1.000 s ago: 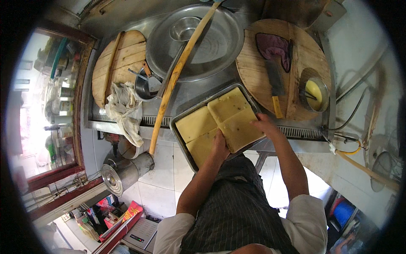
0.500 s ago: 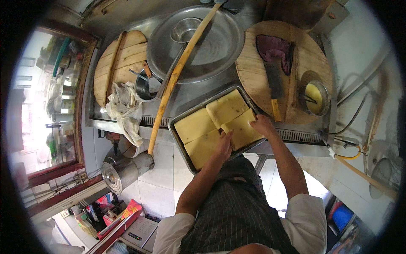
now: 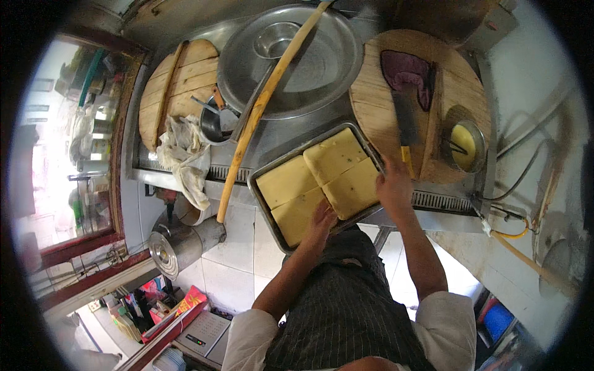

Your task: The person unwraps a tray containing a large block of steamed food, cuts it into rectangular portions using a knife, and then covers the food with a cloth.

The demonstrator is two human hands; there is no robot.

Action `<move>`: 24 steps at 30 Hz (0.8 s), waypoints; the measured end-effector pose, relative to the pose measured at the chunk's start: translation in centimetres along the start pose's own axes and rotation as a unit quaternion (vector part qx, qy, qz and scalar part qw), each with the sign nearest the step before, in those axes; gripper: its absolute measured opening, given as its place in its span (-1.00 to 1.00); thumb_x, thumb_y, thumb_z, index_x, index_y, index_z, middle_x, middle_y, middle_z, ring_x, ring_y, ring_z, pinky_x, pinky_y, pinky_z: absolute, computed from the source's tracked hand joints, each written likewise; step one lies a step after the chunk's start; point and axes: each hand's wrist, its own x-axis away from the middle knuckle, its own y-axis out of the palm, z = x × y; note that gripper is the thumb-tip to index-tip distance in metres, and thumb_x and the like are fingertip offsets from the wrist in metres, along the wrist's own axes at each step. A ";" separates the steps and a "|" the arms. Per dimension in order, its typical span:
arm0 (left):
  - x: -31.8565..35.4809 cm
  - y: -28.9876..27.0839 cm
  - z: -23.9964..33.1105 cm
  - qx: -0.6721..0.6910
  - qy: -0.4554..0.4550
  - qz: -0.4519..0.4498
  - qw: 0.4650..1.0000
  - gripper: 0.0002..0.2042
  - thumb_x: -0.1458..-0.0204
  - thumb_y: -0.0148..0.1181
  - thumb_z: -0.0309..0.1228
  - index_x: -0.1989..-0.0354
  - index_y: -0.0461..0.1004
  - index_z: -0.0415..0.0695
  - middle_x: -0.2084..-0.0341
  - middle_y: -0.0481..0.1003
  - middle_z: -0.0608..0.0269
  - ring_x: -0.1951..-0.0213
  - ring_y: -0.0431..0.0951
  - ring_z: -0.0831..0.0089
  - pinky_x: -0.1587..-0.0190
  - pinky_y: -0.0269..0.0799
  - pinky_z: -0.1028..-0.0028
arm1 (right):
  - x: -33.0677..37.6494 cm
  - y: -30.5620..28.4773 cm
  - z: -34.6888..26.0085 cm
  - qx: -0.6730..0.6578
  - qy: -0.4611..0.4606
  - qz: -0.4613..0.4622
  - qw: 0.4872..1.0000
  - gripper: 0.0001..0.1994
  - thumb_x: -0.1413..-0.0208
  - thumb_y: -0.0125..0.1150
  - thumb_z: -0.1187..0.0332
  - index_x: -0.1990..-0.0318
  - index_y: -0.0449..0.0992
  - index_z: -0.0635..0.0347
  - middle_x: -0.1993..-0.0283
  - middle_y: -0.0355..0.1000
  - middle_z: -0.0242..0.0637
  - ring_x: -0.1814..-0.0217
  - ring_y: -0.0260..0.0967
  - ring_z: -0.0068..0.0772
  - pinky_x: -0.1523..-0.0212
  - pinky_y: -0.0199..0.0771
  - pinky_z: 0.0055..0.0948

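Tray (image 3: 263, 188): metal, on the steel desk (image 3: 278, 139), holding four yellow slabs (image 3: 334, 154).
Left hand (image 3: 322, 219): grip released, fingers flat on the near slabs.
Right hand (image 3: 395, 185): at the tray's right rim; grip state unclear.
Cleaver (image 3: 405, 123): on the round wooden board (image 3: 377, 102), just beyond the right hand.

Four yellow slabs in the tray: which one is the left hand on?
The left hand rests on the near-left slab, the one closest to the person's body at the tray's near corner. The other three lie farther up the tray.
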 end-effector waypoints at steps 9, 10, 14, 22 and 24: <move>1.3 -18.6 3.5 -0.487 0.229 0.342 0.770 -0.72 -0.04 0.14 -0.49 0.09 0.36 -0.33 0.18 0.35 -0.03 0.35 0.44 0.20 0.32 0.44 0.34 | 5.2 -0.1 -1.1 -0.230 0.057 -0.015 0.971 -0.59 -0.01 0.09 0.58 -0.08 0.30 0.25 0.00 0.35 -0.02 0.01 0.41 -0.15 0.05 0.48 -0.28; 0.9 -19.5 3.0 -0.422 0.125 0.345 0.829 -0.70 -0.08 0.13 -0.42 0.06 0.36 -0.32 0.19 0.40 -0.07 0.33 0.47 0.13 0.29 0.43 0.28 | 5.8 0.7 -1.5 -0.224 0.066 -0.040 0.971 -0.57 -0.01 0.09 0.58 -0.09 0.28 0.26 -0.01 0.33 -0.01 -0.02 0.38 -0.13 0.02 0.45 -0.26; -0.5 -19.8 1.5 -0.295 0.015 0.145 0.944 -0.69 -0.17 0.03 -0.28 0.06 0.34 -0.27 0.44 0.51 -0.03 0.38 0.55 0.19 0.31 0.44 0.25 | 8.6 4.3 -2.8 -0.121 0.096 -0.021 0.988 -0.53 0.01 0.09 0.59 -0.13 0.25 0.27 -0.08 0.24 -0.02 -0.12 0.25 -0.07 -0.11 0.30 -0.17; 0.7 -19.2 0.5 -0.244 -0.087 0.011 0.966 -0.66 -0.18 0.03 -0.23 0.09 0.30 -0.30 0.43 0.48 0.04 0.40 0.53 0.32 0.37 0.47 0.30 | 14.1 11.3 -1.7 -0.086 0.189 0.087 0.974 -0.35 0.06 0.17 0.46 -0.20 0.05 0.44 -0.28 0.01 0.20 -0.33 -0.05 0.21 -0.34 -0.06 -0.02; 1.4 -19.8 0.3 -0.080 -0.126 -0.099 0.984 -0.68 -0.23 -0.03 -0.26 -0.02 0.26 -0.22 0.29 0.50 0.12 0.35 0.53 0.36 0.33 0.51 0.34 | 15.0 14.4 -1.4 -0.282 0.234 0.074 0.927 -0.32 0.01 0.19 0.32 -0.22 0.04 0.45 -0.31 0.00 0.20 -0.32 -0.02 0.16 -0.31 -0.02 -0.06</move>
